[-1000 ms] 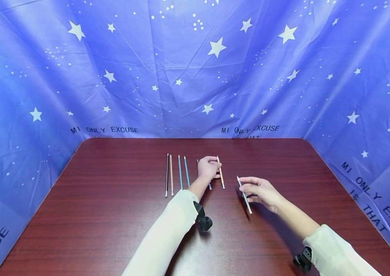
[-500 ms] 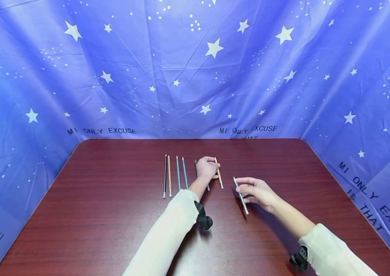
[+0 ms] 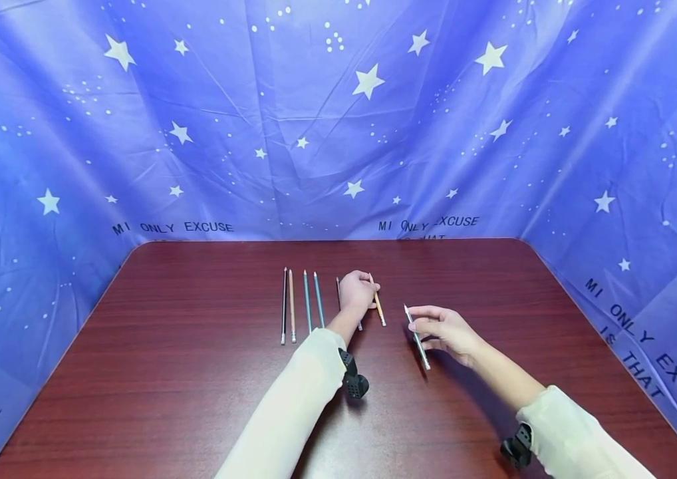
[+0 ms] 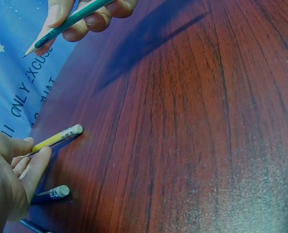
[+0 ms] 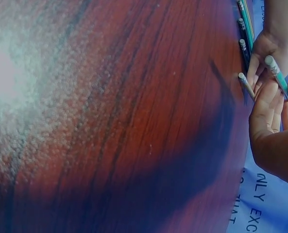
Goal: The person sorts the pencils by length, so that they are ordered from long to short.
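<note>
My left hand (image 3: 358, 293) pinches a yellow pencil (image 3: 379, 310) between thumb and fingers. This pencil's eraser end lies low at the table surface in the left wrist view. Beside that hand lies a dark pencil (image 4: 51, 194), partly hidden under the hand in the head view. To the right, my right hand (image 3: 449, 332) holds a green pencil (image 4: 73, 20) raised above the table, its point tilted away and its eraser end toward me. A shadow of the right hand and pencil falls on the wood.
Left of my left hand lie a black pencil (image 3: 284, 306), a tan pencil (image 3: 292, 306) and two teal pencils (image 3: 307, 299), roughly side by side. They rest on a reddish-brown wooden table (image 3: 165, 372). A blue star-patterned cloth (image 3: 290, 166) hangs along the far edge and sides.
The head view shifts slightly, so everything appears a little further left. Both hands keep their pencils with almost no movement.
</note>
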`<state>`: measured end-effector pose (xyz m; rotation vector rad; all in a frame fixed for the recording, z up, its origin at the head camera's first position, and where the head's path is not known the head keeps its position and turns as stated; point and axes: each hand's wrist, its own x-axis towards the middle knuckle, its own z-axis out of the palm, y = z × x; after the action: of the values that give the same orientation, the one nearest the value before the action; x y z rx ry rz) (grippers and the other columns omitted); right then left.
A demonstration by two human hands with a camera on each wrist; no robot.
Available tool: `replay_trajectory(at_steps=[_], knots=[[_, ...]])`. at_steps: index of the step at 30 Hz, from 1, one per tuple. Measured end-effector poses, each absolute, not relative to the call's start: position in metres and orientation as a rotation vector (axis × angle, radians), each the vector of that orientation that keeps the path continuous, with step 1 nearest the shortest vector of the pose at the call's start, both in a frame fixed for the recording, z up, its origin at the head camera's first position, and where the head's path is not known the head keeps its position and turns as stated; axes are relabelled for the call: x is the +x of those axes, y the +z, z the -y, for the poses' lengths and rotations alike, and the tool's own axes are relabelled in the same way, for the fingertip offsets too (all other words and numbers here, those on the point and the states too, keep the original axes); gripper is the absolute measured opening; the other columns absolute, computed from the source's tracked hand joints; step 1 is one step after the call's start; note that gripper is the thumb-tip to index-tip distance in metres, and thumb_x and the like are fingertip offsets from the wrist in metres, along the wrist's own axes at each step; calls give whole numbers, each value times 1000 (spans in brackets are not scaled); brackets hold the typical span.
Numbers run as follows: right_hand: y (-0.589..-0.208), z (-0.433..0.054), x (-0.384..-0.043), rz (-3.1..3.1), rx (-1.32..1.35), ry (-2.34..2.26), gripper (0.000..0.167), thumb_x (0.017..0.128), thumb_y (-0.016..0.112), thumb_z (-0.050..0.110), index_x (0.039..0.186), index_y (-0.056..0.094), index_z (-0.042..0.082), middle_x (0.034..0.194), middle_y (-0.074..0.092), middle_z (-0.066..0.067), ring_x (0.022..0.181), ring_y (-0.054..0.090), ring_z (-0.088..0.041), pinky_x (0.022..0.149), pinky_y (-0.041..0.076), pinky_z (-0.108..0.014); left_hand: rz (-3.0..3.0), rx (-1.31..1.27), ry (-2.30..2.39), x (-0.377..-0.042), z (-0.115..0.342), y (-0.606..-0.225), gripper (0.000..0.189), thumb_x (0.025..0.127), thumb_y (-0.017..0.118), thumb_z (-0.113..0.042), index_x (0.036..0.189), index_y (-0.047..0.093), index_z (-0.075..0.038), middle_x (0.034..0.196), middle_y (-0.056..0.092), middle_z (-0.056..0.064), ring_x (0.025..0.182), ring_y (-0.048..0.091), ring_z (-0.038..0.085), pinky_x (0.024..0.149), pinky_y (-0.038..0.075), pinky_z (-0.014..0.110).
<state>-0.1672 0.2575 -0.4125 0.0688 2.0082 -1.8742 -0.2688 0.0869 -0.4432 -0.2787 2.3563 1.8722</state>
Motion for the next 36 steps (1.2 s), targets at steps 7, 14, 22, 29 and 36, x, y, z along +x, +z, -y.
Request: replay_trajectory(at_steps=[7, 14, 22, 29, 36], knots=[[-414, -260, -170, -2018, 93, -1887, 51, 85, 61, 6, 130, 42, -9, 80, 62, 7, 70, 59, -6, 60, 54, -20, -2437, -214, 1813, -265, -87, -442, 25, 82, 67, -3, 106, 63, 1, 87, 72, 10, 65, 66, 14, 42, 53, 19], [-417, -263, -178, -2061, 135, -1875, 56, 85, 61, 7, 133, 38, -11, 77, 62, 8, 68, 58, -6, 59, 54, -20, -2534, -172, 1738, -261, -87, -441, 20, 81, 68, -5, 100, 65, 1, 85, 73, 7, 60, 65, 12, 43, 53, 18], [-420, -269, -188, -2101, 165, -1876, 54, 87, 60, 8, 133, 39, -10, 77, 63, 9, 68, 58, -5, 61, 54, -20, -2597, -156, 1672, -262, -91, -442, 18, 81, 69, -7, 98, 66, 0, 84, 73, 6, 58, 65, 12, 42, 51, 16], [-424, -269, -194, -2112, 185, -1878, 55, 87, 60, 8, 134, 38, -10, 75, 62, 8, 67, 59, -5, 61, 54, -20, -2705, -157, 1509, -264, -92, -442, 9, 81, 70, -9, 88, 68, -5, 79, 73, 2, 50, 65, 12, 40, 49, 15], [-427, -267, -203, -2128, 204, -1890, 54, 87, 60, 8, 133, 39, -9, 73, 63, 9, 64, 58, -6, 59, 54, -20, -2768, -147, 1439, -265, -93, -443, 10, 80, 72, -12, 88, 70, -6, 75, 72, 1, 47, 63, 10, 44, 48, 14]])
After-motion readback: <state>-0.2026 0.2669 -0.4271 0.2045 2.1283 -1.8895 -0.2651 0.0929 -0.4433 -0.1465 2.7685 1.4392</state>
